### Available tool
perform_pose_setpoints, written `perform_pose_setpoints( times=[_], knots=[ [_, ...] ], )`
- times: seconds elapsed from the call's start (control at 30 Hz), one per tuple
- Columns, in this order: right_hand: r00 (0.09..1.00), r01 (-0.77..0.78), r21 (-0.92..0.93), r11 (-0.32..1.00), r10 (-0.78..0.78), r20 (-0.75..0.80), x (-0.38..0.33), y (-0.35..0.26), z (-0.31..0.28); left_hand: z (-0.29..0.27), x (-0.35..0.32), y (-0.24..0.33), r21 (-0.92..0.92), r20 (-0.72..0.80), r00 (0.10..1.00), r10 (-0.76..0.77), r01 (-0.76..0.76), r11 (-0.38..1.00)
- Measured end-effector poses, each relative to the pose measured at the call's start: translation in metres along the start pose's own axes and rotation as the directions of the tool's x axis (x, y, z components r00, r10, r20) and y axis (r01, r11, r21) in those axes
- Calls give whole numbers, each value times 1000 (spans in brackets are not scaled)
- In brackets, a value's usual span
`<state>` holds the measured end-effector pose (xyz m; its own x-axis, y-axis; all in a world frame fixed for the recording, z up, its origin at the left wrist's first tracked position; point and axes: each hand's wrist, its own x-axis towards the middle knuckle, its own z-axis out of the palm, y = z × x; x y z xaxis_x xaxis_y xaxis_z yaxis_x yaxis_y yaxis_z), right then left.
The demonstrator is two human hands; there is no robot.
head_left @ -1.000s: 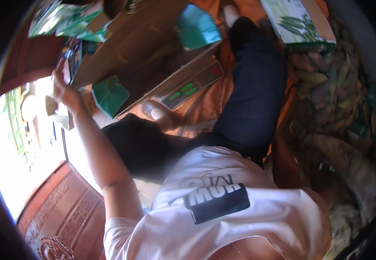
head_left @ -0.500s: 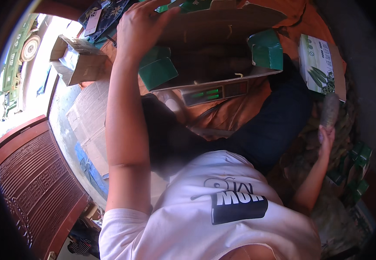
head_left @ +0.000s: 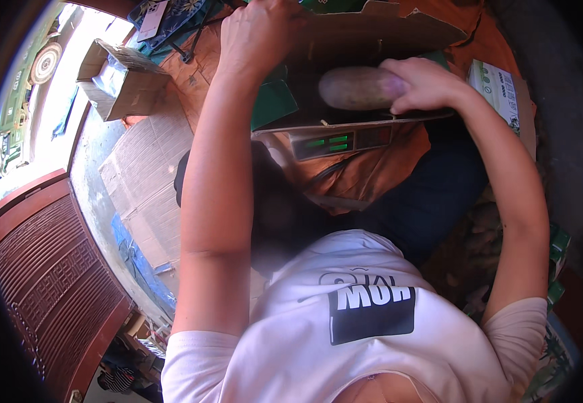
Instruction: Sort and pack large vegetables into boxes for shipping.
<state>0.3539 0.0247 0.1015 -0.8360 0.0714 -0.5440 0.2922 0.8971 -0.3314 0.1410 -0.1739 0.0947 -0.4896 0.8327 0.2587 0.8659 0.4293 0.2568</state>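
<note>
The right hand (head_left: 420, 84) grips a long pale-brown tuber (head_left: 362, 88), fingers wrapped round its right end, which they hide; the tuber lies over the open brown cardboard box (head_left: 399, 37); the left hand (head_left: 259, 37) clasps the box's upper-left flap, fingertips cut off by the frame's top edge; below the grip, a dark strip with green marks (head_left: 342, 141); right of it, a white-and-green printed carton (head_left: 500, 94); far left, a smaller open box (head_left: 120, 77).

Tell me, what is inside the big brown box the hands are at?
Inside the brown box shows one long pale root, gripped by the right hand. The left hand holds the box edge. The dark inside and the flaps hide anything deeper.
</note>
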Motion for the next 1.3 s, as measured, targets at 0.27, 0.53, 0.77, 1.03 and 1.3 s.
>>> perform_pose_setpoints(
  times=[0.27, 0.53, 0.77, 1.03, 1.3],
  knots=[
    [938, 83, 234, 969, -156, 311, 104, 12, 83, -2, 0, 1, -1, -23, 999, 43, -43, 999],
    [914, 378, 658, 651, -150, -376, 11, 16, 16, -1, -5, -4, -4, -28, 997, 70, -70, 998],
    [273, 504, 671, 544, 636, -721, -226, 139, 39, -2, 5, 23, -22, 42, 999, 7, -6, 1000],
    [-71, 379, 926, 10, 997, 19, -308, 219, 355, -10, 3, 24, -383, -251, 958, -138, 32, 923],
    [88, 122, 927, -354, 934, 345, -307, 203, 519, 6, 1, 13, -534, -255, 916, -309, 133, 835]
  ],
)
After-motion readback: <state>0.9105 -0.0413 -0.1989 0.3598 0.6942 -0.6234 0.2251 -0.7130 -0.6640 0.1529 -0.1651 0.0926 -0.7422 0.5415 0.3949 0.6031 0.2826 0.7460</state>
